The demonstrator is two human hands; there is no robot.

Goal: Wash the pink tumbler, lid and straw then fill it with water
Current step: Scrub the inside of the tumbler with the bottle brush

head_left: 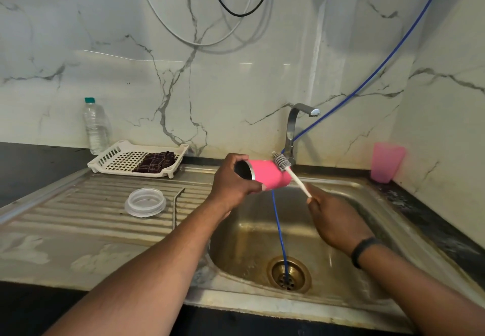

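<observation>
The pink tumbler (267,175) lies on its side in the air above the sink basin (341,264), its steel-rimmed mouth facing left. My left hand (231,180) grips it around the mouth end. My right hand (333,220) pinches the white handle of a bottle brush (290,172), whose grey bristle head rests against the tumbler's far base end on the outside. The clear lid (145,202) lies flat on the ribbed drainboard, and the bent metal straw (175,205) lies just right of it.
The tap (295,128) stands behind the basin, with no water visibly running. A blue hose (280,233) runs down into the drain. A white rack (115,158) holds a dark cloth. A plastic water bottle (95,125) and a pink cup (385,161) stand by the wall.
</observation>
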